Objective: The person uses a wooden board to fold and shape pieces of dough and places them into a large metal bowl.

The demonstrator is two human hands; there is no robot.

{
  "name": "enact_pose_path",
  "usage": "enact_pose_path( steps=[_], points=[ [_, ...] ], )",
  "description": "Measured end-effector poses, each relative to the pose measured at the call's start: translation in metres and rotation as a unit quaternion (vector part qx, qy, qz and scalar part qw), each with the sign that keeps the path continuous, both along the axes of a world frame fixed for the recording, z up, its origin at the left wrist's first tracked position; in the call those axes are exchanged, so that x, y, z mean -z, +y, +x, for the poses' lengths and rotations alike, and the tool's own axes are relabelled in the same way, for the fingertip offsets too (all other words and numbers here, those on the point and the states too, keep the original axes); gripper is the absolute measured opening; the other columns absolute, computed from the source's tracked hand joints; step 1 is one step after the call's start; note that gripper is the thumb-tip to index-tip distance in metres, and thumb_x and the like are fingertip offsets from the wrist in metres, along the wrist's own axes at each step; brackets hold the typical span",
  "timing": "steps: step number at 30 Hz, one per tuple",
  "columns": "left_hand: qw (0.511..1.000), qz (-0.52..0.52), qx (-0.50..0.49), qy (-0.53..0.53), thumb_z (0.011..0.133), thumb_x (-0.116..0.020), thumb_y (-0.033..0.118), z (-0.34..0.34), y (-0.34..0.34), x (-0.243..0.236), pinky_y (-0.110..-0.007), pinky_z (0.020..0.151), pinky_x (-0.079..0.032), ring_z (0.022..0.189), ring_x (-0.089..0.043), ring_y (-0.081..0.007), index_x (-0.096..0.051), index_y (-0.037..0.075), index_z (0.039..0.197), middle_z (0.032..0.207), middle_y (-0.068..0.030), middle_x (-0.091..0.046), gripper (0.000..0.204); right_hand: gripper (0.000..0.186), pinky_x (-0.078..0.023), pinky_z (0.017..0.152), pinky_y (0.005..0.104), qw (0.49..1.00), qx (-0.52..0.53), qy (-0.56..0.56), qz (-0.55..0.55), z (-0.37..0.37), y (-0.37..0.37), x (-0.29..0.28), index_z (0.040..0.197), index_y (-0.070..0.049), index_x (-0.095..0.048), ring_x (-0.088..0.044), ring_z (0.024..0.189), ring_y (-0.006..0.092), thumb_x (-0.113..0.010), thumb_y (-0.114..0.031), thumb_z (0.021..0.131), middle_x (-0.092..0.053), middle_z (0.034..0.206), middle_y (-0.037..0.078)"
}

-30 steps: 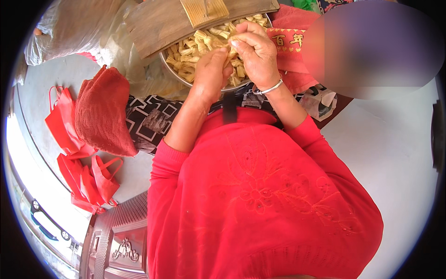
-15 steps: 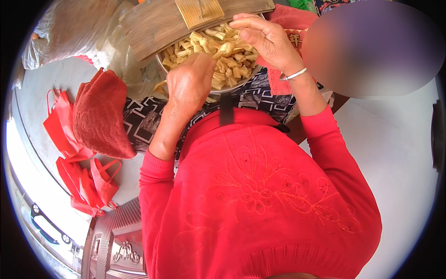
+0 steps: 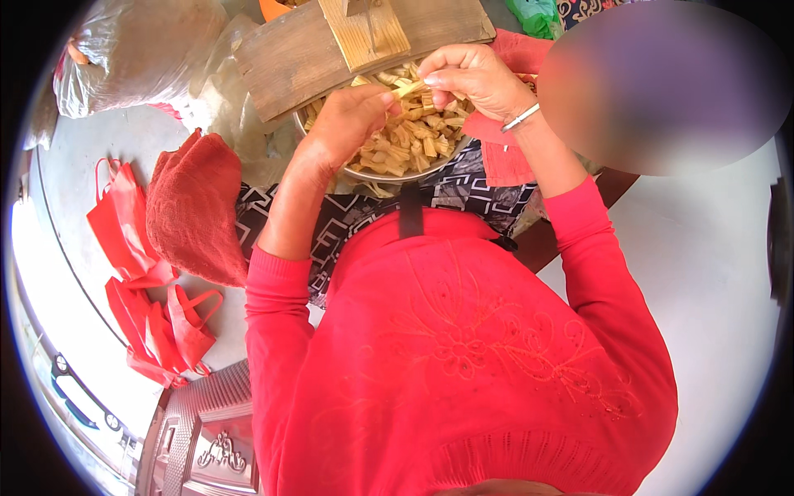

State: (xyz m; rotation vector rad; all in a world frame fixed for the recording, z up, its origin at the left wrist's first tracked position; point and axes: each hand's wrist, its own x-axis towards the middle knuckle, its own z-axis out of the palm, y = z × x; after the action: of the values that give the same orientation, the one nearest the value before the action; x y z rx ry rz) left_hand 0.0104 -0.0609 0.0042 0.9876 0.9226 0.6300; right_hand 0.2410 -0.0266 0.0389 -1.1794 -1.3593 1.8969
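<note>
With twelve o'clock at the top of the view, a pale yellow strip (image 3: 408, 89) is spanning the short gap between the two hands, its long axis running from eight o'clock to two. The left hand (image 3: 343, 122) is pinching its lower end, so from those fingers the strip is pointing toward two o'clock. The right hand (image 3: 480, 83) is pinching the upper end, and from its fingers the strip is lying toward eight. Neither hand is nearer, since both are touching it; whether it is knotted is too small to tell. The strip is sitting in front of a metal bowl (image 3: 398, 177), most of whose knotted yellow pieces (image 3: 418, 136) are showing toward five o'clock from it, while a wooden board (image 3: 291, 68) is crossing the bowl's rim toward eleven.
</note>
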Motion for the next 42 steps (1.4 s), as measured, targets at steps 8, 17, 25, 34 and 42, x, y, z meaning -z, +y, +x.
enact_pose_path(
  steps=[8, 17, 25, 34, 42],
  points=[
    [0.992, 0.044, -0.107, 0.056, 0.094, -0.055, 0.015, -0.011, 0.047, -0.002, -0.019, 0.041, -0.027, 0.046, -0.037, -0.0024, -0.058, 0.005, 0.099, 0.067, 0.0019, -0.053, 0.012, 0.009, -0.047, 0.058, 0.0198, 0.985, 0.084, -0.082, 0.127, -0.023, 0.031, 0.021, 0.095, -0.001, -0.065, -0.053, 0.061, 0.0043, -0.062, -0.006, 0.089, -0.059, 0.074, -0.002],
    [0.986, 0.040, -0.138, 0.090, 0.094, -0.055, 0.015, -0.011, 0.073, 0.019, -0.020, 0.040, -0.026, 0.046, -0.036, -0.0034, -0.057, 0.007, 0.090, 0.065, 0.0029, -0.050, 0.009, 0.007, -0.046, 0.058, 0.0211, 0.973, 0.109, -0.087, 0.185, -0.033, 0.045, 0.038, 0.091, -0.001, -0.065, -0.052, 0.062, 0.0049, -0.062, -0.007, 0.087, -0.058, 0.071, -0.002],
    [0.836, 0.250, -0.122, 0.473, 0.087, -0.053, 0.021, 0.001, 0.085, 0.031, -0.042, 0.074, -0.048, 0.080, -0.065, -0.0341, -0.062, 0.004, 0.095, 0.081, -0.0192, -0.067, 0.020, 0.011, -0.049, 0.065, 0.0397, 0.837, 0.096, -0.325, 0.430, -0.034, 0.046, 0.056, 0.084, -0.004, -0.065, -0.062, 0.067, 0.0330, -0.058, -0.012, 0.082, -0.064, 0.073, 0.014],
    [0.963, 0.163, -0.093, 0.194, 0.094, -0.047, 0.018, 0.008, 0.026, 0.006, -0.033, 0.061, -0.045, 0.062, -0.053, -0.0178, -0.060, -0.002, 0.089, 0.067, -0.0103, -0.058, 0.025, 0.018, -0.048, 0.076, 0.0396, 0.780, 0.118, -0.278, 0.549, -0.051, -0.009, 0.006, 0.099, -0.006, -0.064, -0.060, 0.089, 0.0291, -0.062, -0.019, 0.086, -0.067, 0.095, 0.008],
    [0.994, 0.027, -0.015, 0.100, 0.097, -0.054, 0.026, 0.012, -0.019, -0.008, -0.021, 0.047, -0.032, 0.053, -0.040, -0.0042, -0.062, 0.002, 0.094, 0.063, 0.0045, -0.049, 0.026, 0.028, -0.044, 0.051, 0.0370, 0.836, 0.081, -0.356, 0.410, -0.037, -0.021, 0.010, 0.074, -0.005, -0.057, -0.056, 0.057, 0.0298, -0.061, -0.027, 0.091, -0.055, 0.063, 0.016]
  ],
)
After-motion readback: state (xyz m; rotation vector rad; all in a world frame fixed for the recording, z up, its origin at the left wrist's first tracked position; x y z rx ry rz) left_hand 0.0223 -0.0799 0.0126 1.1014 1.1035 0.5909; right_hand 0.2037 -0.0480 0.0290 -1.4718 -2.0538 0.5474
